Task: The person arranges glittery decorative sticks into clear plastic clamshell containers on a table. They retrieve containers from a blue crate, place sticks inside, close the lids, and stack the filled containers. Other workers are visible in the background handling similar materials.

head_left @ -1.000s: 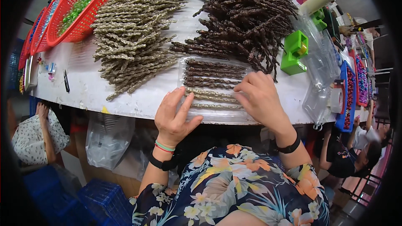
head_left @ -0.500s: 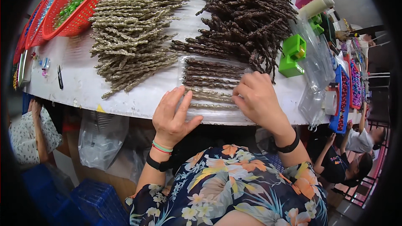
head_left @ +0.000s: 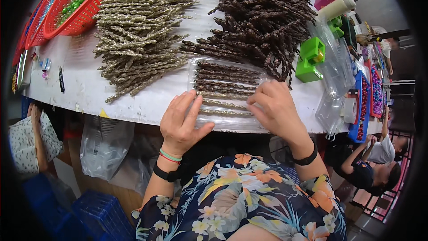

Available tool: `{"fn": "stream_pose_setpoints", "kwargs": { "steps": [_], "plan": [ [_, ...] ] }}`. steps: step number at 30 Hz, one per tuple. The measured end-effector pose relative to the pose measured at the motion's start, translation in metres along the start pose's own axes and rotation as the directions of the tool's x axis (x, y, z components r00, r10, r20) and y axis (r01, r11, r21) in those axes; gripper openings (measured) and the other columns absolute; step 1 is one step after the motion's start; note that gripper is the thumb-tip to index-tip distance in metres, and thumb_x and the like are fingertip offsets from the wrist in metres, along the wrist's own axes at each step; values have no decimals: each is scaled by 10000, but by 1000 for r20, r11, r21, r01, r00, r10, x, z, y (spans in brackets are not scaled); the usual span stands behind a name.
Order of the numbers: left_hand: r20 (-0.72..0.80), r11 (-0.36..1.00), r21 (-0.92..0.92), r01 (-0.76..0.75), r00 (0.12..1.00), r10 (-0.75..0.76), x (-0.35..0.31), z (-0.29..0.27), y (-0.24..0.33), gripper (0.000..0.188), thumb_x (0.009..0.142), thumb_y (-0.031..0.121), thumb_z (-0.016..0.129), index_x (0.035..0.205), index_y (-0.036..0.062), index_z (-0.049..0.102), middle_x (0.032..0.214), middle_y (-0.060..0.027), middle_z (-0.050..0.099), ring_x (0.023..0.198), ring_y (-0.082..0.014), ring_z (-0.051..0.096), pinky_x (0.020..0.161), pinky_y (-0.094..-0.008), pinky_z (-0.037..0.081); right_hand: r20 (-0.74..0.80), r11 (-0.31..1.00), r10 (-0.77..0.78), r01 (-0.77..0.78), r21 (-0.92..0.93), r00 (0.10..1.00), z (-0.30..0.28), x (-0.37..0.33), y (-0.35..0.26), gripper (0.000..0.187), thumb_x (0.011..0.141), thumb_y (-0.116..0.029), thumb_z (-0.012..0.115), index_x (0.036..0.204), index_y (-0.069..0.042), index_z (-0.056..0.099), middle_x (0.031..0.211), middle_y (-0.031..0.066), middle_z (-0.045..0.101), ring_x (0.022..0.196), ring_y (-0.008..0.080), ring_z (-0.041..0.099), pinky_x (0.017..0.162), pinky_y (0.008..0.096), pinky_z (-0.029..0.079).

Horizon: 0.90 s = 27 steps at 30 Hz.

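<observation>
The right hand's (head_left: 273,108) fingers are bunched at the gold sticks' (head_left: 225,113) right ends, any grip being hidden; the left hand's (head_left: 179,119) are loosely spread at the left ends. Nearer than the brown sticks (head_left: 225,83) in a clear tray (head_left: 223,122), the gold ones seem light, stiff, perhaps brittle, best lifted by both ends.

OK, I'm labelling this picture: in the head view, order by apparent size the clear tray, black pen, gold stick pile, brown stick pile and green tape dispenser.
1. Brown stick pile and gold stick pile, too alike to rank
2. Clear tray
3. Green tape dispenser
4. Black pen
</observation>
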<state>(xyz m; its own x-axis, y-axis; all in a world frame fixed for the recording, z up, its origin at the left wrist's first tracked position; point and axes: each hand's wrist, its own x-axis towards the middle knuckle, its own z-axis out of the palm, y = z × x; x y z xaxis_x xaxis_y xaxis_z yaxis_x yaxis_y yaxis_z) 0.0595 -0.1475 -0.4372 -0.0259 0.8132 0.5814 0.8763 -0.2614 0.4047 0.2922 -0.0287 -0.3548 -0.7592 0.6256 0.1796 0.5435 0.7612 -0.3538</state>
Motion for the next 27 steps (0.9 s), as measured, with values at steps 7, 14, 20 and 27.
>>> {"fn": "stream_pose_setpoints", "kwargs": {
  "steps": [7,14,20,27],
  "plan": [
    [-14,1000,-11,2,1000,-2,1,-1,0,601,862,494,704,1217,10,670,1245,-161,637,1104,-334,642,966,-451,529,38,1000,-12,12,-18,999,-5,0,-5,85,756,-98,747,788,-81,669,825,44,560,830,251,525,767,374,383],
    [-20,1000,-3,3,1000,-3,0,-1,0,630,855,494,710,1237,-3,651,1248,-173,639,1100,-337,645,968,-447,531,-14,996,-64,64,-59,998,4,5,1,82,771,-103,743,789,-76,667,818,40,560,826,250,521,771,376,385],
    [-41,1000,-30,0,999,-1,1,0,-1,662,844,464,738,1280,-15,604,1244,-173,640,1093,-339,651,969,-447,534,-39,1000,-13,14,18,999,6,-2,-5,105,747,-103,758,809,-95,674,818,43,560,822,254,522,754,373,377],
    [-112,993,-119,-9,994,-5,-3,5,-3,792,829,417,787,1390,-21,438,1241,-183,646,1087,-347,663,958,-457,545,72,997,-44,39,74,996,5,-2,-10,116,740,-107,768,806,-99,673,820,42,557,819,252,531,758,376,379]
  ]
}}
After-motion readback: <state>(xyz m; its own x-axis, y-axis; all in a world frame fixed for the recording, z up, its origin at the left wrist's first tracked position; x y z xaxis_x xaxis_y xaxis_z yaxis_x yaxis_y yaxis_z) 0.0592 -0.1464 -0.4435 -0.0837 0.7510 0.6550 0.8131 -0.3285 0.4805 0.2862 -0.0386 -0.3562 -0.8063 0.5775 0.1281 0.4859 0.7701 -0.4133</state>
